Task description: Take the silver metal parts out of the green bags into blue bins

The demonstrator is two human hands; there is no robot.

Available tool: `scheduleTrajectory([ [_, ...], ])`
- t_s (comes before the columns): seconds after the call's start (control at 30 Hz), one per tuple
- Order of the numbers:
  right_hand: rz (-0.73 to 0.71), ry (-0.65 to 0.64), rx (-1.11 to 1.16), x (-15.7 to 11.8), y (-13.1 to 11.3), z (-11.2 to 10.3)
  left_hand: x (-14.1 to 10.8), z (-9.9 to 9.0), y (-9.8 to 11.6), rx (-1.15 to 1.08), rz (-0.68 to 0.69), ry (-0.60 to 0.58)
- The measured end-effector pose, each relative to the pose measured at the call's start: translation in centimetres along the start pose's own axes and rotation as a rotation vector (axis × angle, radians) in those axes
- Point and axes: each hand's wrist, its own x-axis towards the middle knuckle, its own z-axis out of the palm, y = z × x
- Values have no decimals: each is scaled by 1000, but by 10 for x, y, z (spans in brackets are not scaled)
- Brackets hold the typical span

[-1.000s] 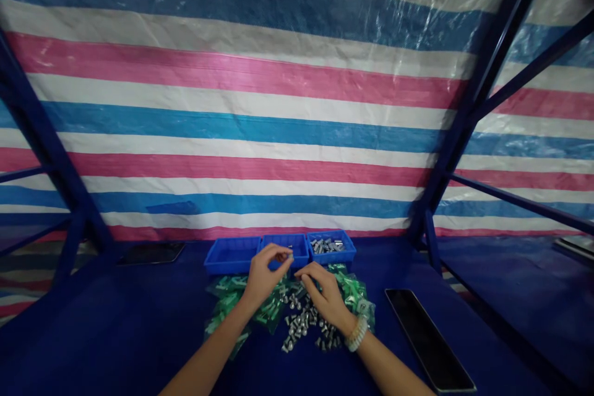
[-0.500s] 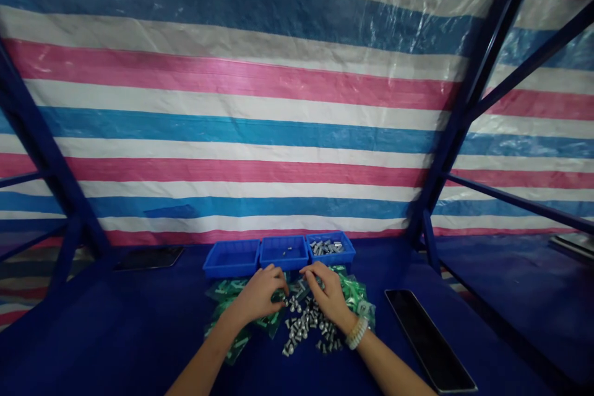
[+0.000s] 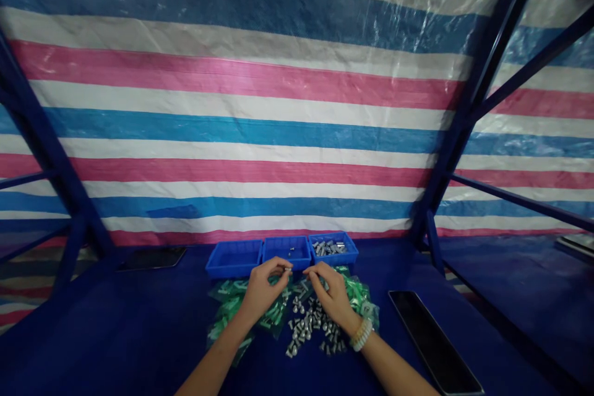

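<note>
Half a second earlier the left hand (image 3: pixel 263 284) had been down at the edge of the pile of screws (image 3: pixel 307 325); now it had risen to just before the middle tray (image 3: pixel 276 251), its grip pinching a small metal piece (image 3: pixel 288 269) between thumb and fingertips. The right hand (image 3: pixel 332 294) had barely moved, above the pile's far side; whether its grip held anything, one could not tell. The green bags (image 3: pixel 226 311) lay as before.

Blue bins (image 3: pixel 234 271), metal parts (image 3: pixel 308 323) — it's a workshop
</note>
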Motion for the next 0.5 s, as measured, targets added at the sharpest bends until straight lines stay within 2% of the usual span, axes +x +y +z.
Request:
scheduleTrajectory([
  [0.13, -40, 5, -9, -1, 4, 2, -1, 6, 2, -163, 8, 45],
  [0.27, -136, -7, -20, -1, 5, 2, -4, 12, 6, -280, -80, -16],
  [0.5, -250, -94, -17, 3, -4, -4, -6, 15, 7, -332, -173, -33],
])
